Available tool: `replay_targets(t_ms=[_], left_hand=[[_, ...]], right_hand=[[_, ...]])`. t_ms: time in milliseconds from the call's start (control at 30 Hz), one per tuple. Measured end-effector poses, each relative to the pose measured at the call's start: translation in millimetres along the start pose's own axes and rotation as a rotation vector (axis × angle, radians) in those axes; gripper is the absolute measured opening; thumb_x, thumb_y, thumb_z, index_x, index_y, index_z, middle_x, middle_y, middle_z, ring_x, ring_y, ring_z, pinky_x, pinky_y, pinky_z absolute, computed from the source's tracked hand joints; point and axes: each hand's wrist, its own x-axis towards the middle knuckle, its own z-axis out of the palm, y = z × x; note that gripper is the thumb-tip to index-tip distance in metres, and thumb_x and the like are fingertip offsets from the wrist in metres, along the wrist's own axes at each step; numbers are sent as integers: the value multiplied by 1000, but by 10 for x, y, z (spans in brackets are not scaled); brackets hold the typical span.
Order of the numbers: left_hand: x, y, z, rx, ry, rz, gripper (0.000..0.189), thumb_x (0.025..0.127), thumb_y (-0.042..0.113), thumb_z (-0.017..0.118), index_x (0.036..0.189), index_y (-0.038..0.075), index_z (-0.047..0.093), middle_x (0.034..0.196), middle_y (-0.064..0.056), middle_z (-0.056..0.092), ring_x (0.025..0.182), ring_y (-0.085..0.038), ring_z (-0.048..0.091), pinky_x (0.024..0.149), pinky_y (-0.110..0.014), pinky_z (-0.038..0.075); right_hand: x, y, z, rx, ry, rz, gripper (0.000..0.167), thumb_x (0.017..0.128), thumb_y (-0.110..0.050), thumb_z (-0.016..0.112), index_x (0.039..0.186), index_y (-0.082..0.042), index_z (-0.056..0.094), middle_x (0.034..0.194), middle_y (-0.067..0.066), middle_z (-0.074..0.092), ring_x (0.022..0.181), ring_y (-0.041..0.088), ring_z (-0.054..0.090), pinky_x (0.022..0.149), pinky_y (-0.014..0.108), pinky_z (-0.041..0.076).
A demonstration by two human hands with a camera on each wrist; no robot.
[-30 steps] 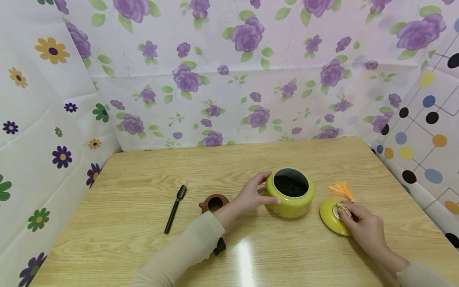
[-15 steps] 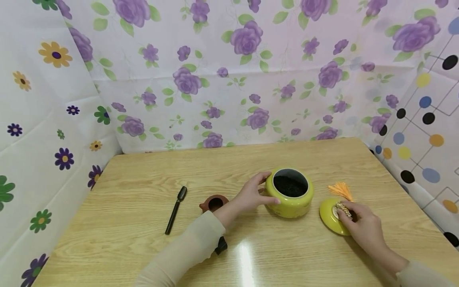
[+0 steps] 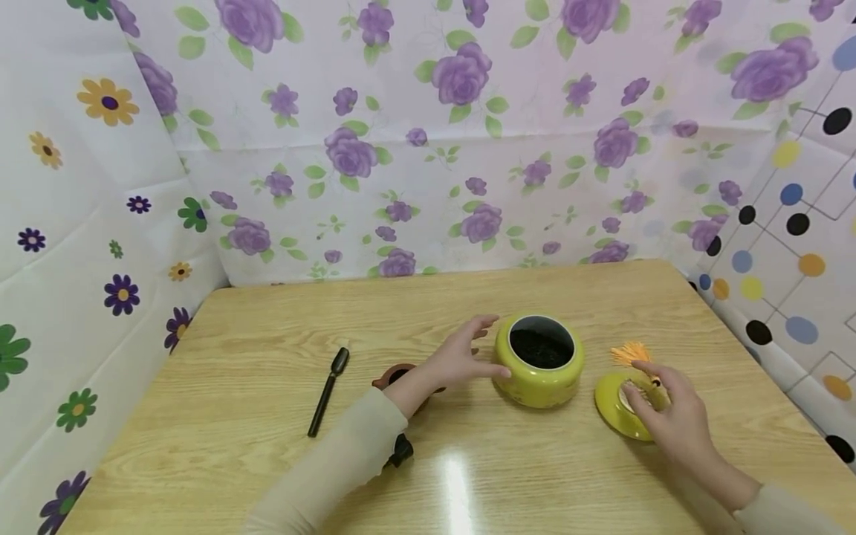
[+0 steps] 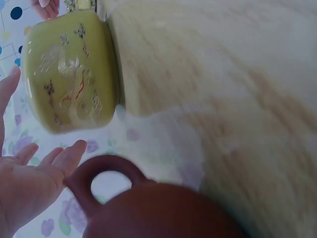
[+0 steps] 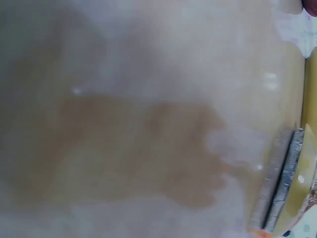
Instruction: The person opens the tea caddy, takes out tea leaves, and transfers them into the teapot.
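A glossy yellow jar (image 3: 542, 386) stands upright and uncovered, with a dark, leaf-like filling (image 3: 540, 349) inside. At its left side is my left hand (image 3: 461, 360), fingers spread; the left wrist view shows a gap between this hand and the patterned jar wall (image 4: 74, 79). The yellow lid (image 3: 611, 412) lies on the table right of the jar, an orange tassel (image 3: 631, 352) beyond it. Over its knob is my right hand (image 3: 678, 416), thumb and forefinger apart. A reddish-brown teapot (image 4: 158, 213), its mouth uncovered, is partly hidden under my left forearm.
A slim black scoop (image 3: 328, 390) lies on the wooden table (image 3: 221, 446) to the left. Something small and black (image 3: 401, 450) shows below the left sleeve. Floral cloth (image 3: 401, 148) hangs behind the table, with patterned cloth at both sides.
My left hand has let go of the jar and drawn slightly left. My right fingers have spread and come off the lid's knob. Jar and lid stay where they were.
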Motion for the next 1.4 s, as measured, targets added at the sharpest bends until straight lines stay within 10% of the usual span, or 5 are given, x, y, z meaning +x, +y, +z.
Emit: replay_targets(t_ms=[300,567,967,1133,1400], left_hand=[[-184,50,-222,82,50,28,77,82,23,77,146,16,34,149,-7,37,136,-28,36,110,-48,38],[-389,11,-472,151,214,45,65,84,21,75,139,7,44,141,-13,46,128,-32,45,103,-49,45],[-750,-104,-767,228,388,-58,50,87,21,71,131,7,51,135,-12,52,124,-30,49,100,-47,47],[-891,-213,-786,274,477,-82,42,86,19,72,123,6,57,127,-12,56,119,-30,52,97,-46,49],[-1157,-347,-820,318,606,-129,37,84,16,74,115,2,60,120,-16,57,110,-33,53,91,-45,51]], right_hand=[[187,-102,45,152,-79,-74,50,83,-2,70,129,1,50,126,-6,53,117,-17,33,92,-1,28],[345,-203,63,220,-218,-47,65,87,-8,69,140,3,34,136,23,45,117,-18,33,94,-5,28],[506,-318,104,289,-330,-93,74,82,-4,73,144,1,33,143,23,37,124,-5,35,93,-4,31],[479,-299,121,288,-380,-49,79,82,-8,74,146,-2,29,146,22,34,129,26,37,92,-5,31],[521,-271,205,336,-385,-107,81,80,-3,75,147,-6,30,145,23,34,124,-16,29,94,-2,33]])
